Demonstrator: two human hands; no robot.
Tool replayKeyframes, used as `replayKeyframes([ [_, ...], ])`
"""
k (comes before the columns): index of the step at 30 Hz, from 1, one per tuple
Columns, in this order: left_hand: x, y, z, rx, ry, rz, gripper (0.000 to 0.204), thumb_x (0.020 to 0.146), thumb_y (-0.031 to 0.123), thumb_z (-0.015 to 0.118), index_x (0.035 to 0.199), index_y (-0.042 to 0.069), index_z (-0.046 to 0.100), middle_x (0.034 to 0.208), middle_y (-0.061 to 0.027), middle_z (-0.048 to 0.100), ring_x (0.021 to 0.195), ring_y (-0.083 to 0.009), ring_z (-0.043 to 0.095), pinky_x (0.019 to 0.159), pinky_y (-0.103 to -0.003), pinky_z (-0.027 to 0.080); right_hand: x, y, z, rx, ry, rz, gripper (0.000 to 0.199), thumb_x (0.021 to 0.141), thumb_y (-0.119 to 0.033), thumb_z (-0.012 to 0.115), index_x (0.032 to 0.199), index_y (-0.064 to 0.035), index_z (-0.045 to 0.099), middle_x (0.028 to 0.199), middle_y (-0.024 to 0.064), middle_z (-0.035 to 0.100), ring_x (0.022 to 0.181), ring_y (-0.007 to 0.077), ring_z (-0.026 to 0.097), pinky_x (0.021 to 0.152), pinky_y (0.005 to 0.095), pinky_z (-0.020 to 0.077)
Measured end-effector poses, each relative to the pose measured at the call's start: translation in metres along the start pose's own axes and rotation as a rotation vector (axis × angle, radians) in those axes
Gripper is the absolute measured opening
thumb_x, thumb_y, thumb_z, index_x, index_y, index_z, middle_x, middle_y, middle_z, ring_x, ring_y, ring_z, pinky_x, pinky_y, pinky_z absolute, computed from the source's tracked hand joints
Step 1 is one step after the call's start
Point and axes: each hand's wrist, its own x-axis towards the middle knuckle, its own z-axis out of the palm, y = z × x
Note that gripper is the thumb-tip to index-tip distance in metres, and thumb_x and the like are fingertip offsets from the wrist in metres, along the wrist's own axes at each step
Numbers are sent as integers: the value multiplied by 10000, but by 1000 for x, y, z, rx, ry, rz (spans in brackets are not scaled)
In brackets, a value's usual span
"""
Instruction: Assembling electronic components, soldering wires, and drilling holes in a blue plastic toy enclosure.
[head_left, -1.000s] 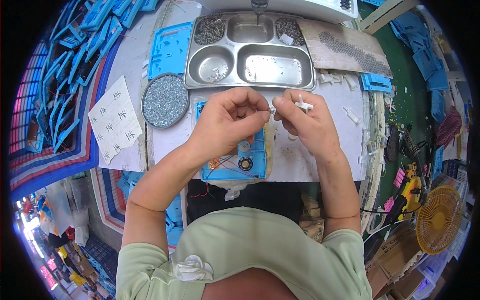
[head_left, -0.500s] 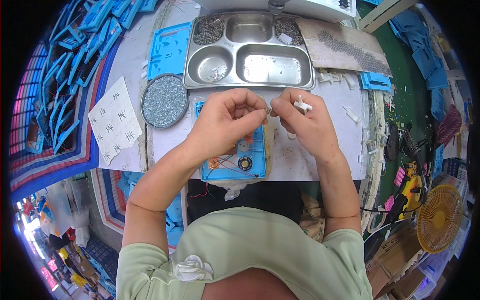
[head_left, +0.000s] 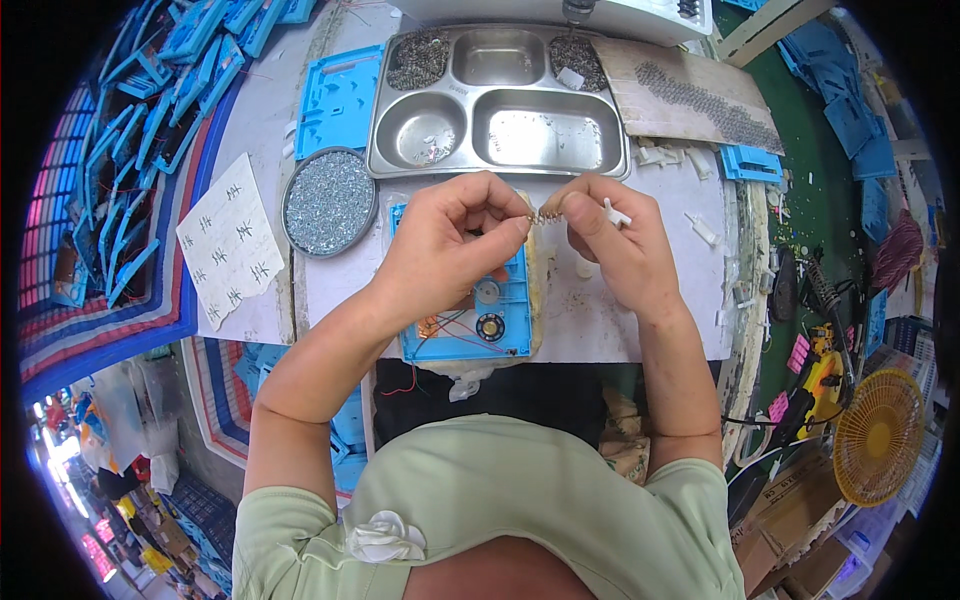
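Note:
My left hand (head_left: 450,245) pinches one end of some small coiled metal springs (head_left: 543,215) between thumb and forefinger. My right hand (head_left: 625,245) grips the other end the same way, and a white plastic part (head_left: 616,213) is tucked among its fingers. Both hands are raised above a blue plastic housing (head_left: 465,347) lying on the table. Inside the housing are a round black component (head_left: 491,327), a whitish disc (head_left: 487,291) and thin red and dark wires. My left hand and wrist hide its upper left portion.
Beyond my hands stands a steel compartment tray (head_left: 468,110) holding springs in two corners. A round dish of small metal pieces (head_left: 330,202) and a paper sheet (head_left: 230,240) lie left. On the right are a board with rows of springs (head_left: 690,95) and loose white parts (head_left: 703,230).
My fingertips have drawn slightly apart, and more of the springs shows between them. The white part in my right hand has shifted a little right and down.

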Motion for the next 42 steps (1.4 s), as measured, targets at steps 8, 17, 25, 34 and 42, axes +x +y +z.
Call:
replayKeyframes([
  [8,-1,-3,-1,40,-39,17,126,960,98,651,1035,-2,634,857,-6,641,711,-45,599,613,-235,553,2,4,3,-160,-13,-183,225,957,-206,682,866,-1,656,737,-4,592,722,69,506,642,249,428],
  [17,1,7,-3,-18,-144,-135,201,949,174,695,1013,-15,666,848,-33,689,678,-54,606,565,-219,496,4,-6,-2,-159,-88,-116,216,957,-197,681,865,-2,666,761,7,633,741,64,533,659,250,446],
  [25,-4,13,2,44,-71,-129,200,945,185,704,1001,-7,695,832,-40,713,609,-46,575,515,-221,449,-2,-10,9,-4,-15,-101,192,952,-185,689,917,4,697,770,-1,641,744,45,545,658,228,445],
  [34,-6,12,-4,552,54,402,149,824,18,769,949,-5,693,834,-60,659,652,-84,591,561,-236,466,0,-6,1,226,-164,111,162,952,-185,699,949,-24,714,741,-30,607,668,36,510,564,206,386],
  [42,-6,5,-5,546,98,519,144,815,-7,766,940,-17,695,881,-88,689,696,-112,638,605,-246,507,-3,-5,2,174,-143,74,272,995,-273,643,884,-28,684,688,-38,554,663,38,480,579,226,378],
])
